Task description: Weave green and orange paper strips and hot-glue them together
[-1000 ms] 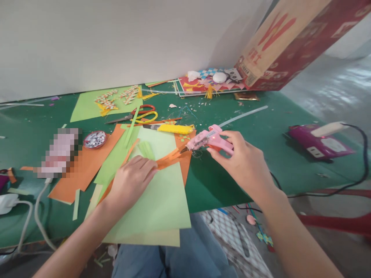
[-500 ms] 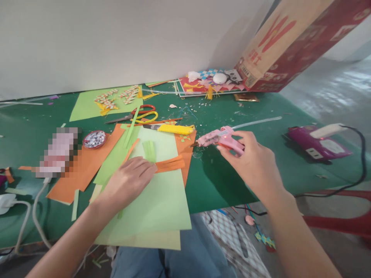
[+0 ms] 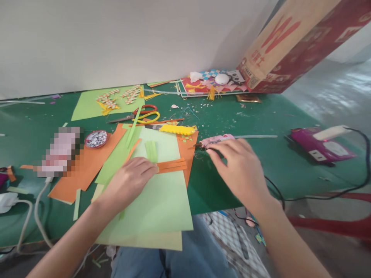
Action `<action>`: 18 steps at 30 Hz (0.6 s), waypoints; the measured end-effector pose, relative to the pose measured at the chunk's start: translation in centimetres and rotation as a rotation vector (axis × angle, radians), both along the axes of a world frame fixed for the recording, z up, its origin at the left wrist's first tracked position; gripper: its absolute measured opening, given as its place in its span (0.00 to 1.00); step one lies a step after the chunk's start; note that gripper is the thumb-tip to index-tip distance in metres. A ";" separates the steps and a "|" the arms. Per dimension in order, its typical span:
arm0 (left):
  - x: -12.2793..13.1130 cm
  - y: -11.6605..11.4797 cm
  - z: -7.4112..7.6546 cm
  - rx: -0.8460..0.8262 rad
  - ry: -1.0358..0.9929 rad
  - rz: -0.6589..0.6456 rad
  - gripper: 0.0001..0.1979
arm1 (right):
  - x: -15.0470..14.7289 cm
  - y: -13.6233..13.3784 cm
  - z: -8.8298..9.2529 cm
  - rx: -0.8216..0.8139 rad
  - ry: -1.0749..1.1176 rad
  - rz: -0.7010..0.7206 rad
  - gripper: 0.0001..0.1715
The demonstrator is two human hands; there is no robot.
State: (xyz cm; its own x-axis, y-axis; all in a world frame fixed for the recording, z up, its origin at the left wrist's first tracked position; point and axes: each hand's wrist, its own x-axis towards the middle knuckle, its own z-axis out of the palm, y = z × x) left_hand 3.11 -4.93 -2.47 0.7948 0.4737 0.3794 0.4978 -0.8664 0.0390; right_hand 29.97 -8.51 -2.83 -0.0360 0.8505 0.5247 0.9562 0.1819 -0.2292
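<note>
My left hand (image 3: 135, 175) is closed over one end of the slit orange paper strips (image 3: 174, 165), holding them down on a pale green sheet (image 3: 156, 204). Just above its fingers lie light green paper strips (image 3: 151, 150). A pink glue gun (image 3: 217, 139) rests on the green tabletop, its nozzle towards the paper and a clear glue stick (image 3: 255, 136) out of its back. My right hand (image 3: 236, 166) is over the gun and hides its handle. Thumb and forefinger are apart, with nothing visible between them.
Beyond the paper lie a yellow craft knife (image 3: 178, 129) and scissors (image 3: 145, 115). To the left are a round tin of small pieces (image 3: 96, 139) and a blurred-out phone (image 3: 60, 150). At right sits a purple power bank-like box (image 3: 321, 144) with a black cord. A paper bag (image 3: 269, 50) stands behind.
The glue gun has gone from tilted in my right hand to lying flat. My right hand has slid left and loosened. The left hand stays on the orange strips.
</note>
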 end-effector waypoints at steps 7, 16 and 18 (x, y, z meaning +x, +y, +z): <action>0.1 -0.1 -0.4 0.023 0.009 0.037 0.11 | -3.2 0.6 -0.2 -0.171 -0.008 0.213 0.16; -0.2 -0.3 -0.4 -0.055 -0.055 0.090 0.08 | -4.1 1.5 -0.3 -0.268 0.221 0.299 0.16; -0.2 -0.3 -0.4 -0.089 -0.095 0.099 0.07 | -4.5 1.6 0.0 -0.280 0.280 0.320 0.15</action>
State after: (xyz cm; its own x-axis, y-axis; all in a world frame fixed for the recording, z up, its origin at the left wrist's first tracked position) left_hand 2.94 -5.19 -2.88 0.7047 0.5833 0.4040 0.5714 -0.8041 0.1641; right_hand 25.48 -6.88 -2.88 -0.2087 0.9293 0.3048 0.7576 0.3507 -0.5505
